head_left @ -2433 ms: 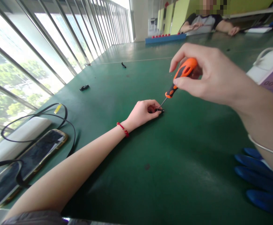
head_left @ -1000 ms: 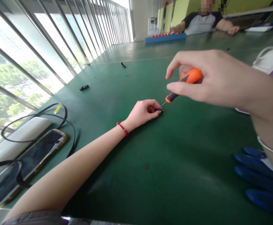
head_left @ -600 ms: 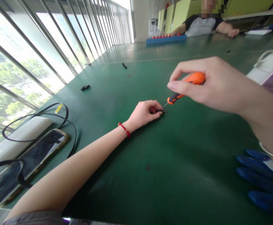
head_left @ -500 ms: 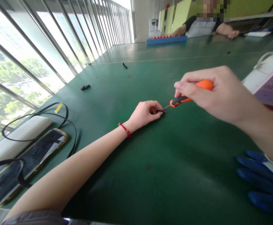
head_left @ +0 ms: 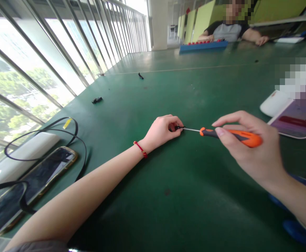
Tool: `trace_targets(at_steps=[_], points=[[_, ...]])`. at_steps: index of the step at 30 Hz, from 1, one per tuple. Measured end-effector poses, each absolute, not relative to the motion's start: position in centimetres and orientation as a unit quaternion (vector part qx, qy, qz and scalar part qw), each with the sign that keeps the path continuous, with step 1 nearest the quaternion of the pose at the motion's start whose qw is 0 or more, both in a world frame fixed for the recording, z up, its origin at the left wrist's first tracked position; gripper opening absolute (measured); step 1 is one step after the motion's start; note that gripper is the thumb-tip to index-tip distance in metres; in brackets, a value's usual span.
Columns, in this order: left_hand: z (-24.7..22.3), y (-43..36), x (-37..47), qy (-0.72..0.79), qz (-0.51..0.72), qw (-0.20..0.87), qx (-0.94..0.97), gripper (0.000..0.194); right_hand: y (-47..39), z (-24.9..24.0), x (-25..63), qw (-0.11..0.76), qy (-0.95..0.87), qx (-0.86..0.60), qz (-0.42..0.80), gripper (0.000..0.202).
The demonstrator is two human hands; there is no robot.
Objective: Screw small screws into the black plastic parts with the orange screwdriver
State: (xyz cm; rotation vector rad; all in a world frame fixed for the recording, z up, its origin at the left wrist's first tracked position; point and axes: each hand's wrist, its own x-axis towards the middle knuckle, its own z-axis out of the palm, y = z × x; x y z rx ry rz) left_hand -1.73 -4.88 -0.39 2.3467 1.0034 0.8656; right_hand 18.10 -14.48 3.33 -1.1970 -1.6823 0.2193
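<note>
Near the middle of the green table (head_left: 147, 213), my left hand (head_left: 162, 131) pinches a small black part (head_left: 179, 127) between thumb and fingers. An orange and black screwdriver (head_left: 247, 138) lies almost level in my right hand (head_left: 257, 150), its handle between the thumb and the fingers. The metal shaft points left, and its tip meets the black part at my left fingertips. Much of the black part is hidden by my left fingers.
Two small black pieces (head_left: 97, 100) (head_left: 141, 75) lie beyond my left hand. At left are a phone (head_left: 34, 185), a white power bank (head_left: 24, 157) and a black strap. Blue gloves (head_left: 297, 231) lie lower right. A person (head_left: 227, 31) sits behind a blue rack (head_left: 204, 46).
My right hand has moved down and right, and the screwdriver has swung from slanted to nearly level. The blue rack at the far side has shifted right. My left hand has hardly moved.
</note>
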Motion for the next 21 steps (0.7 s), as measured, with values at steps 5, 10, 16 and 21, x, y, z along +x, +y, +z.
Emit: trace_targets(at_steps=[5, 10, 16, 21], points=[[-0.4, -4.9, -1.7, 0.358, 0.313, 0.217, 0.852, 0.011, -14.8, 2.7, 17.8, 0.565, -0.686, -0.447, 0.101, 0.028], [-0.4, -5.0, -1.7, 0.362, 0.311, 0.214, 0.852, 0.013, -15.6, 2.7, 17.3, 0.497, -0.724, -0.464, 0.12, 0.007], [-0.3, -5.0, -1.6, 0.36, 0.306, 0.203, 0.858, 0.012, -15.3, 2.4, 17.5, 0.564, -0.704, -0.425, 0.074, 0.038], [-0.3, -5.1, -1.6, 0.359, 0.303, 0.198, 0.86, 0.012, -15.4, 2.7, 17.6, 0.494, -0.727, -0.468, 0.095, 0.007]])
